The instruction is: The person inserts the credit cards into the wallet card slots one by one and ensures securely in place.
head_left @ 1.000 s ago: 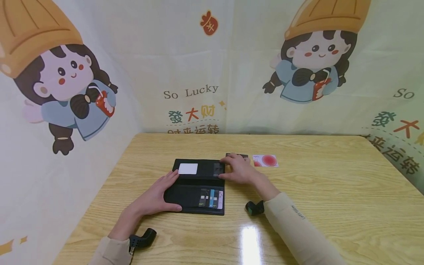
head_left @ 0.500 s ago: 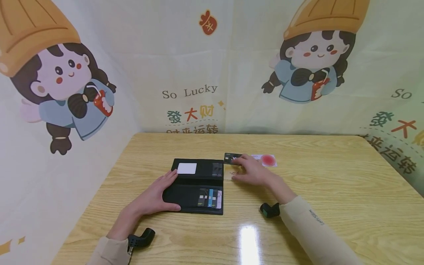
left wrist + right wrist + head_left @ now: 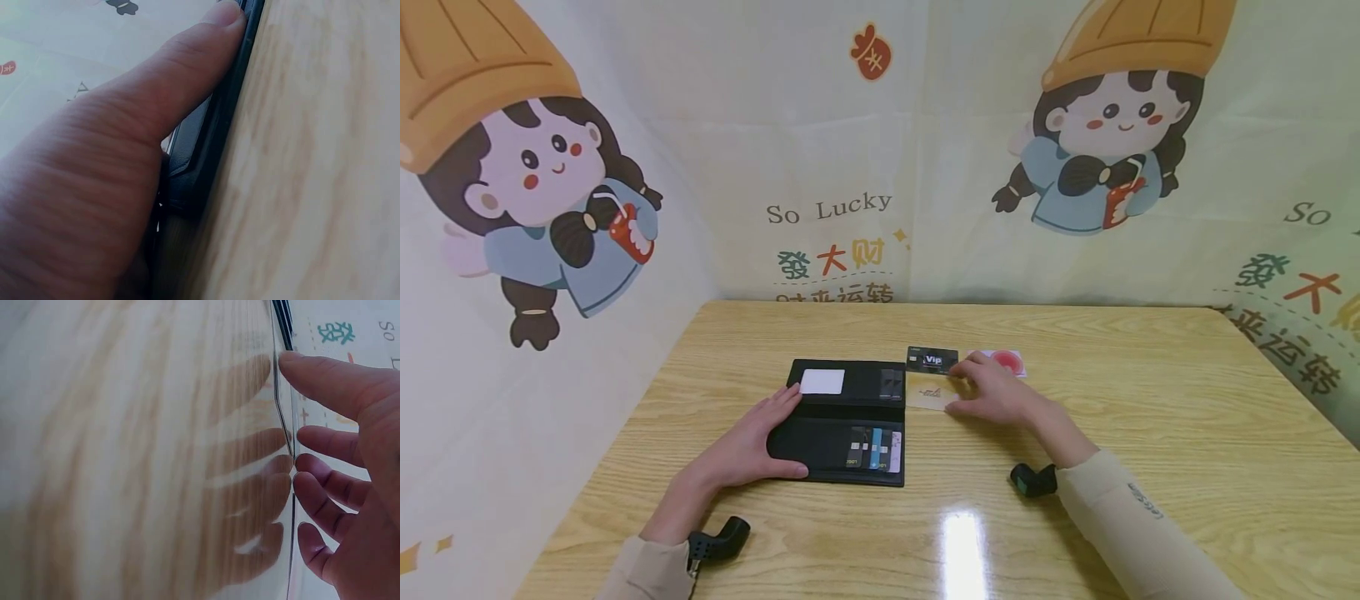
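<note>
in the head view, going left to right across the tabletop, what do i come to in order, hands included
Left hand → open black wallet → black Vip card → right hand

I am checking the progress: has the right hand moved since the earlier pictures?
Yes; the right hand moved rightward, judged against the "So Lucky" lettering.

black wallet (image 3: 811, 443), cream card (image 3: 929, 392), wood-grained table (image 3: 1157, 392)
</note>
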`<state>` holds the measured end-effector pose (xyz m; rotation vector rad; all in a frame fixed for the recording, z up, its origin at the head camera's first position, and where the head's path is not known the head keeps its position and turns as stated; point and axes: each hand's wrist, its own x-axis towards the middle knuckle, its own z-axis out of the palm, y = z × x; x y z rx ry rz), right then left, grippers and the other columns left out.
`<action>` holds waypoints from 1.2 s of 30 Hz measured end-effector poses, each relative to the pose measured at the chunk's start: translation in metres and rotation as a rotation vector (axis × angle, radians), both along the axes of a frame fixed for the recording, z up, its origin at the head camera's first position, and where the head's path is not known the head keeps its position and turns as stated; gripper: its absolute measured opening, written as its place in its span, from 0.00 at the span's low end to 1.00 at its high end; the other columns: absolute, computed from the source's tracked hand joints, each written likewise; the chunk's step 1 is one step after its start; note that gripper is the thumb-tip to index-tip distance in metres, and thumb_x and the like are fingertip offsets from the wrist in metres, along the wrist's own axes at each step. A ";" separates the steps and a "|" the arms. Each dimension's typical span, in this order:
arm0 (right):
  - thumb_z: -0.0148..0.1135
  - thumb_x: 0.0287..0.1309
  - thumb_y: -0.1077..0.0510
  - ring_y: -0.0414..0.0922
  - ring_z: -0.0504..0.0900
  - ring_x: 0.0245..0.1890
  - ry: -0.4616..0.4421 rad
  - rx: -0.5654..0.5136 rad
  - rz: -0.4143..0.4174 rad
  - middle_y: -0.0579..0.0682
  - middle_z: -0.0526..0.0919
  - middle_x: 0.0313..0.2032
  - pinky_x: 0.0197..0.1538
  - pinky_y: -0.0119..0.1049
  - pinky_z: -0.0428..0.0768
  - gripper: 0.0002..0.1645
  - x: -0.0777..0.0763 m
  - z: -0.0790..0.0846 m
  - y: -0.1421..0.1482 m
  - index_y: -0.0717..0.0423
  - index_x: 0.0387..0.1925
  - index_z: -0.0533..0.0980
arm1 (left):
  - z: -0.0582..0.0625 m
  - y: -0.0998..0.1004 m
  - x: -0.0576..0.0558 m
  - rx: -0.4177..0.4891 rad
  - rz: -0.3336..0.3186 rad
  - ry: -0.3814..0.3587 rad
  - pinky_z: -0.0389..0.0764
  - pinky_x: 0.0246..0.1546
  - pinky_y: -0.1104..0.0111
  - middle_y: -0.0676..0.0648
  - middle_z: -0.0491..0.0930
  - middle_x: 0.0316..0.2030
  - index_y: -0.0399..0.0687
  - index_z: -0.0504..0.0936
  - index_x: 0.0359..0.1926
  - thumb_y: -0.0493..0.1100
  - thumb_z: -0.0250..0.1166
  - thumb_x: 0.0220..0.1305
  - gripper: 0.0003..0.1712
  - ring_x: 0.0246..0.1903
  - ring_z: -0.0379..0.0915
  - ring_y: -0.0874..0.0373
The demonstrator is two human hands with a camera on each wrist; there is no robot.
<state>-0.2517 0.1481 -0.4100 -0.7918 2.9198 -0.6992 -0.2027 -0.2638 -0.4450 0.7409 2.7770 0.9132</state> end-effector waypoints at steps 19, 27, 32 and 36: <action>0.78 0.54 0.52 0.50 0.74 0.44 -0.091 -0.041 -0.015 0.56 0.76 0.46 0.55 0.49 0.76 0.32 -0.004 -0.001 0.001 0.67 0.50 0.74 | -0.001 0.001 0.001 0.003 -0.009 0.011 0.46 0.71 0.40 0.43 0.50 0.78 0.40 0.56 0.78 0.68 0.76 0.49 0.66 0.76 0.42 0.38; 0.78 0.54 0.54 0.49 0.74 0.42 -0.114 -0.077 -0.014 0.54 0.78 0.46 0.53 0.47 0.76 0.33 -0.002 -0.001 0.000 0.67 0.54 0.73 | 0.000 0.001 0.002 0.000 -0.001 0.008 0.45 0.72 0.41 0.43 0.50 0.78 0.40 0.56 0.78 0.68 0.76 0.48 0.66 0.76 0.42 0.39; 0.77 0.54 0.53 0.49 0.74 0.44 -0.101 -0.078 0.013 0.54 0.78 0.46 0.54 0.48 0.76 0.34 -0.002 -0.003 0.002 0.68 0.55 0.73 | 0.000 0.000 0.002 -0.003 -0.004 0.012 0.46 0.72 0.41 0.43 0.50 0.78 0.40 0.56 0.78 0.68 0.76 0.49 0.66 0.76 0.42 0.39; 0.78 0.53 0.53 0.49 0.73 0.45 -0.108 -0.096 0.046 0.53 0.78 0.47 0.53 0.47 0.75 0.36 -0.001 -0.004 0.005 0.68 0.57 0.73 | 0.000 0.001 0.002 0.000 -0.004 0.009 0.46 0.72 0.42 0.44 0.50 0.78 0.41 0.56 0.78 0.69 0.76 0.49 0.66 0.76 0.41 0.39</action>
